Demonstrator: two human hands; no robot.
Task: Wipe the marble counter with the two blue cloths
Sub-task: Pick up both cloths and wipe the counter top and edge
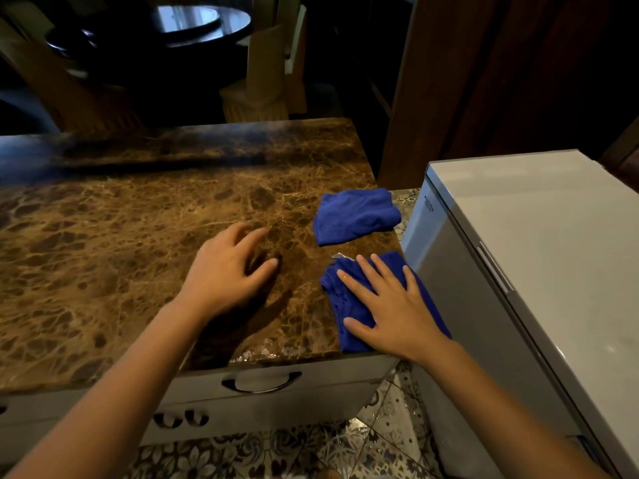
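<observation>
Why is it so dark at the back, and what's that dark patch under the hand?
Head view: light falls on the marble counter, while the room behind stays dim; the dark patch is the left hand casting its shadow; the wide lens bends the counter's edges.

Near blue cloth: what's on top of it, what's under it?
Right hand lies flat on the near blue cloth, fingers spread. The cloth rests on the marble counter; the marble beneath it is covered.
</observation>
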